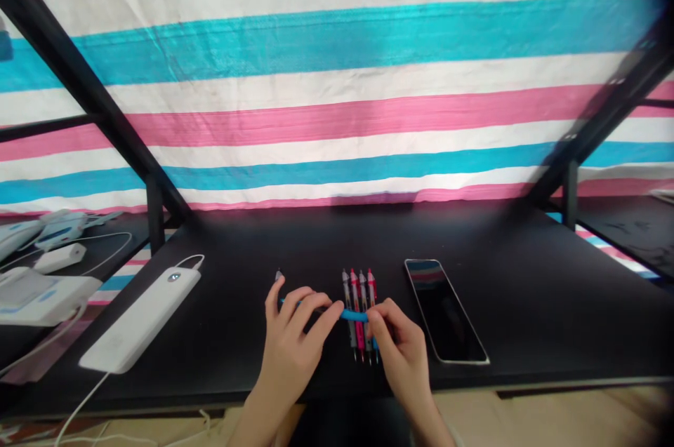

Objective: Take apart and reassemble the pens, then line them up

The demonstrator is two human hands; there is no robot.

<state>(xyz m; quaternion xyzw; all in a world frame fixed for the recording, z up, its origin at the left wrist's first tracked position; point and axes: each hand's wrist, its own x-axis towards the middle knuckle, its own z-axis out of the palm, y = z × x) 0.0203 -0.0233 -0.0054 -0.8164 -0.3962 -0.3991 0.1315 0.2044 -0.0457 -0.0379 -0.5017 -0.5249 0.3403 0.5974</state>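
A slim, slightly curved blue strip [354,316] stretches between my two hands, above a row of pens; I cannot tell its exact kind. My left hand [295,331] closes thumb and fingers on its left part, while its little finger sticks out. With thumb and forefinger my right hand [403,342] pinches the strip's right end. Beneath it, several red and grey click pens [361,285] lie side by side, tips toward me. A bit of blue shows low by the rightmost pen. Beyond my left little finger peeks the end of another pen [279,273], mostly hidden.
A phone [447,314] lies face up right of my right hand. At left on the black table [516,285] rests a white power bank [142,317] with cables. Black metal bars [100,110] flank the table, and a striped sheet [342,110] hangs behind.
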